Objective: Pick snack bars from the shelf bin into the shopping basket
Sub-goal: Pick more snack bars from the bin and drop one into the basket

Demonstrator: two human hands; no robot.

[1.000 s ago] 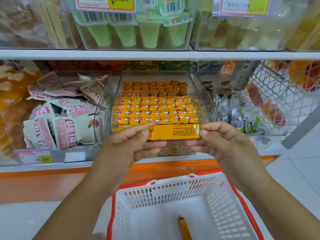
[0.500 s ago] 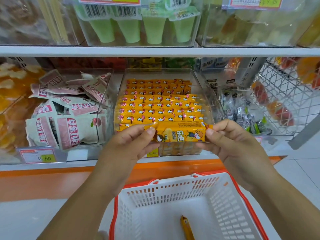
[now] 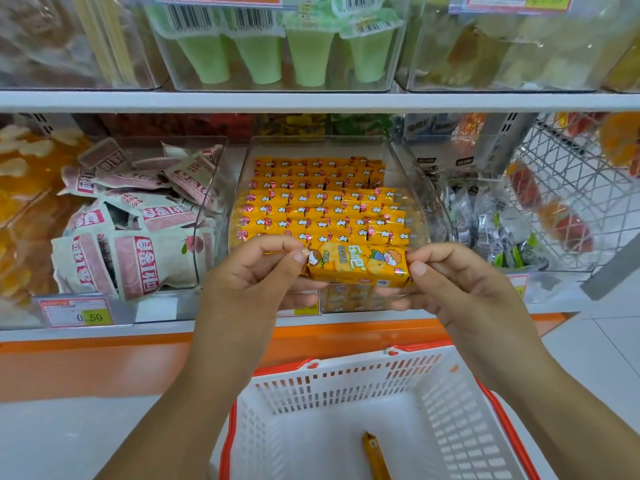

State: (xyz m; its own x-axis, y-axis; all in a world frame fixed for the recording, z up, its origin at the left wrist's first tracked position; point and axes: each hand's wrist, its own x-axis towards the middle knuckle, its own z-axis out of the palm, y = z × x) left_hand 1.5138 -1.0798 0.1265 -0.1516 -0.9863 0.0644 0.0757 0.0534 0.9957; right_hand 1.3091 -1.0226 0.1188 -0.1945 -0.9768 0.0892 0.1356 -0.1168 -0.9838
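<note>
Between left hand [image 3: 256, 271] and right hand [image 3: 446, 282], snack bar [image 3: 356, 265], pinched endwise

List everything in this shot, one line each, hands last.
Held yellow foil-wrapped snack bar: one, yellow with cartoon print, level, in front of the bin.
Clear plastic shelf bin: one, transparent, middle of the lower shelf.
Binned yellow snack bars: many, yellow, in rows inside the bin.
White plastic shopping basket: one, white with red rim, below the hands.
Loose yellow bar: one, yellow, on the basket floor.
Pink-and-white pouches: many, in the bin to the left.
Green cone cups: four, upper shelf.
Wire basket: one, pale, far right.
Left hand: pinches the held bar's left end.
Right hand: pinches its right end.
</note>
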